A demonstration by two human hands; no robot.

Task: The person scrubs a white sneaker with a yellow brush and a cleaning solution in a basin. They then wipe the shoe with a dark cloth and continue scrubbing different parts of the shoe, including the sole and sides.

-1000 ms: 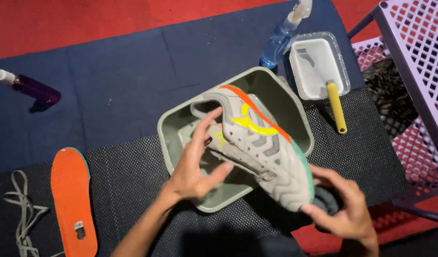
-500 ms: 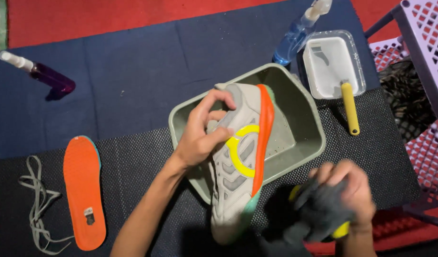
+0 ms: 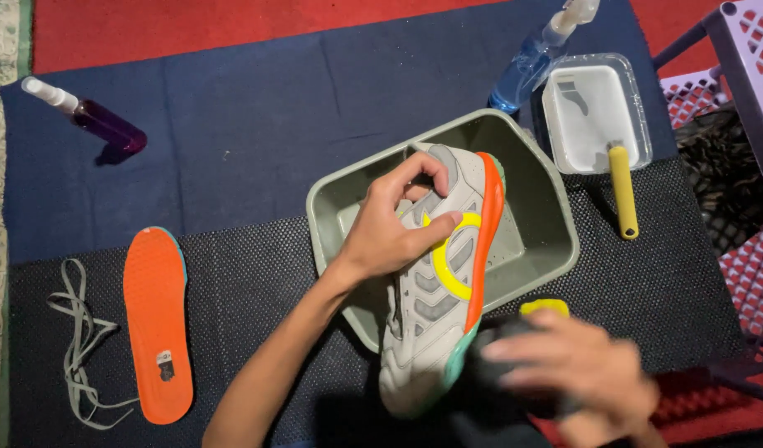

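My left hand (image 3: 394,228) grips a grey sneaker (image 3: 435,311) with an orange sole edge and a yellow ring on its side, holding it on its side over a grey-green plastic basin (image 3: 547,207). Its toe points toward me, past the basin's near rim. My right hand (image 3: 576,365), blurred by motion, is closed on a dark cloth (image 3: 502,365) with a yellow piece (image 3: 543,308) showing above it, right next to the shoe's toe.
An orange insole (image 3: 156,323) and a grey lace (image 3: 79,344) lie at the left on the black mat. A purple spray bottle (image 3: 95,119) lies far left, a blue spray bottle (image 3: 535,56) near a white tub (image 3: 593,112) with a yellow-handled brush (image 3: 622,192). Lilac crates (image 3: 750,99) stand at the right.
My left hand has turned the sneaker from lying across the basin to pointing toe toward me. My right hand left the toe, took up the dark cloth and moved left toward the toe.
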